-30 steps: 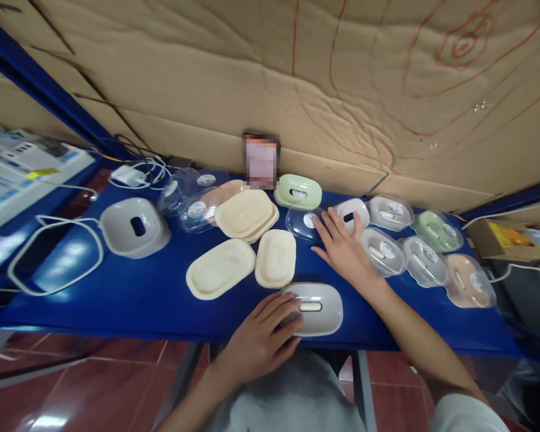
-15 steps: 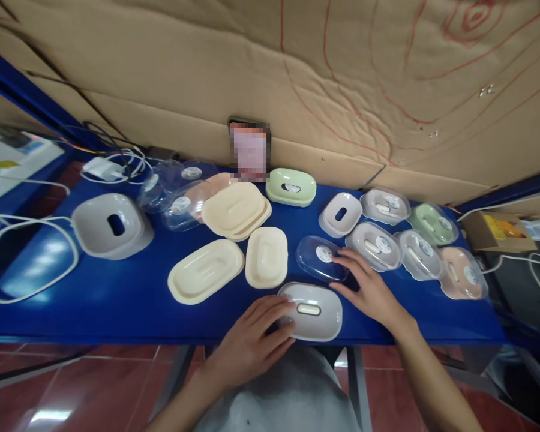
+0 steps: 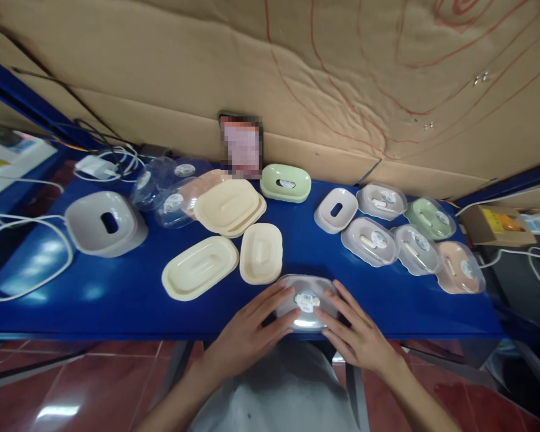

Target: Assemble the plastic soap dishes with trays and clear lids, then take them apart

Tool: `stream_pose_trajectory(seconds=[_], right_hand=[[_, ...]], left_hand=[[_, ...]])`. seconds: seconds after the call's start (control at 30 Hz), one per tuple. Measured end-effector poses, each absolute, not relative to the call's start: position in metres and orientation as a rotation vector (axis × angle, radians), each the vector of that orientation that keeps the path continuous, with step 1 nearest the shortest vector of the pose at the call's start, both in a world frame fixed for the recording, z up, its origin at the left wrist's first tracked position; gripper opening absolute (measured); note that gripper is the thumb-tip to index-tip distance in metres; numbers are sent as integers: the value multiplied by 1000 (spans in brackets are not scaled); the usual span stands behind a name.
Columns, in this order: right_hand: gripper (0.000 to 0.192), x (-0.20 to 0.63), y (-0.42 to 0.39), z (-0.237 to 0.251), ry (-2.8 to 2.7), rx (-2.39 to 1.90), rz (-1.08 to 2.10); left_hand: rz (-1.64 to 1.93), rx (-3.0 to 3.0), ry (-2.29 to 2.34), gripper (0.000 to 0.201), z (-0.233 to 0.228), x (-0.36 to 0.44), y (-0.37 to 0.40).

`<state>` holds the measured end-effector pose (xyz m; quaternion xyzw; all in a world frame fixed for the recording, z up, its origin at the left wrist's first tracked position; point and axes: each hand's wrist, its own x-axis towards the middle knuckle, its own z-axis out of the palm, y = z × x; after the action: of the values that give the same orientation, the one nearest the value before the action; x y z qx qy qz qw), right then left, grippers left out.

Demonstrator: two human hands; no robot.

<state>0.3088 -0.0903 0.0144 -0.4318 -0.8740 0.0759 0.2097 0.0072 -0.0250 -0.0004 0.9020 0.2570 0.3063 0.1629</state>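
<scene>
At the table's front edge sits a grey soap dish (image 3: 292, 278) with a clear lid (image 3: 308, 318) over it, a round white sticker on its top. My left hand (image 3: 254, 321) grips the lid's left side, fingers bent over it. From the right, my right hand (image 3: 357, 327) holds the same lid, its fingertips close to the sticker. Whether the lid is seated all round on the dish I cannot tell. Just beyond my left hand lie a small cream tray (image 3: 261, 255) and a longer cream tray (image 3: 201, 268).
Several lidded soap dishes (image 3: 369, 241) stand at the right, beside an uncovered grey box (image 3: 336, 210). A green dish (image 3: 285, 183), stacked cream pieces (image 3: 227, 204) and loose clear lids (image 3: 173, 210) lie farther back. A larger grey box (image 3: 105, 225) and a white cable (image 3: 67, 258) occupy the left.
My right hand has brought the clear lid from the table toward me and onto the grey dish. My left hand has shifted from the dish's side to the lid.
</scene>
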Motion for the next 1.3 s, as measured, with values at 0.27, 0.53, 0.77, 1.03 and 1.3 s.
stream_pose_trajectory(seconds=[0.27, 0.53, 0.77, 1.03, 1.3], right_hand=[[46, 310, -74, 4, -2408, -1216, 248], [56, 380, -48, 36, -1907, -1577, -348], [67, 425, 4, 35, -1547, -1891, -422], [65, 393, -10, 37, -1652, -1914, -552], [47, 305, -59, 21, -2215, -1465, 59]], left_hand=[[869, 2587, 761, 34, 1, 9, -23], [876, 2485, 848, 45, 46, 44, 40], [491, 2848, 851, 52, 36, 137, 113], [422, 2922, 773, 11, 35, 124, 96], [746, 2596, 882, 33, 34, 88, 3]])
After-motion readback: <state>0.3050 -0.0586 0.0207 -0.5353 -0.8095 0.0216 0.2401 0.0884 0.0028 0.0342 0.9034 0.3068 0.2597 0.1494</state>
